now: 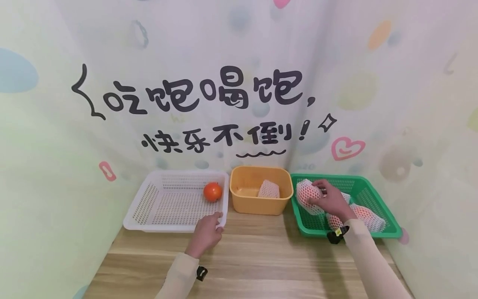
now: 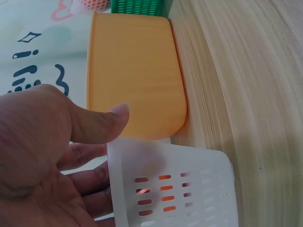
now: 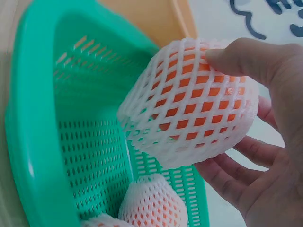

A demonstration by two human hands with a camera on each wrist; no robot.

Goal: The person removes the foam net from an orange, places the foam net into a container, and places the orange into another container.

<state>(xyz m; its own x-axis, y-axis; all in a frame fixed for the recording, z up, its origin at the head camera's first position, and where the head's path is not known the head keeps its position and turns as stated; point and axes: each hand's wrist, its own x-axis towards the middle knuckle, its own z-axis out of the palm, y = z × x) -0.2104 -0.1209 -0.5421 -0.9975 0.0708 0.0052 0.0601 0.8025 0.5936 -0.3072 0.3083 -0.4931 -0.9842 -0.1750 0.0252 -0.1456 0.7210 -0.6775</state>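
Note:
My right hand [image 1: 333, 202] holds a tomato in a white foam net [image 3: 194, 104] between thumb and fingers, above the left side of the green basket [image 1: 388, 216]. More netted tomatoes [image 3: 156, 203] lie in that basket, partly behind the hand and wrist. At the near right corner of the white basket [image 1: 130, 216], my left hand [image 1: 206, 234] grips the rim, thumb outside and fingers partly hidden behind the rim. A bare red-orange tomato [image 1: 213, 192] rests inside the white basket at its right end.
Between the two baskets stands a yellow-orange bin [image 1: 257, 206] with a foam net [image 1: 269, 189] inside. All three containers are on a wooden table [image 1: 257, 257], close to a printed curtain [image 1: 239, 50] behind. Curtain fabric also rises at both sides.

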